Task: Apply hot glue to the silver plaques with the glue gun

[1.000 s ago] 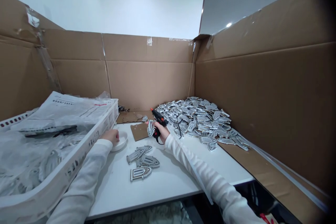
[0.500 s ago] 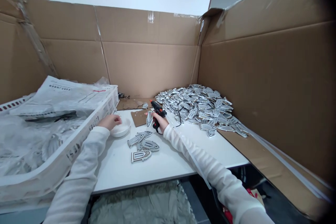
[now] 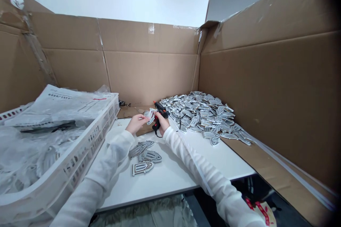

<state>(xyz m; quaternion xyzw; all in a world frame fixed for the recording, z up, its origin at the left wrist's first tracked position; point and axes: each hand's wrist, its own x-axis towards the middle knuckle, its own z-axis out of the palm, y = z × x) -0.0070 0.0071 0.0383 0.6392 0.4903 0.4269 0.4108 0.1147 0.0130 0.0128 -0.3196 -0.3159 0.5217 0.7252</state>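
Grey and white, a small openwork piece [image 3: 151, 114] is sitting between the two hands above the table [image 3: 170, 181], its long axis apparently leaning up and rightward, though too small to be sure. The left hand [image 3: 136, 123] is touching its left edge with fingers drawn narrow; whether they are gripping it, I cannot tell. The right hand [image 3: 163, 122], just right of it and about equally near, is wrapping round a black glue gun [image 3: 161, 109] whose orange tip is pointing up and leftward, just beside the piece.
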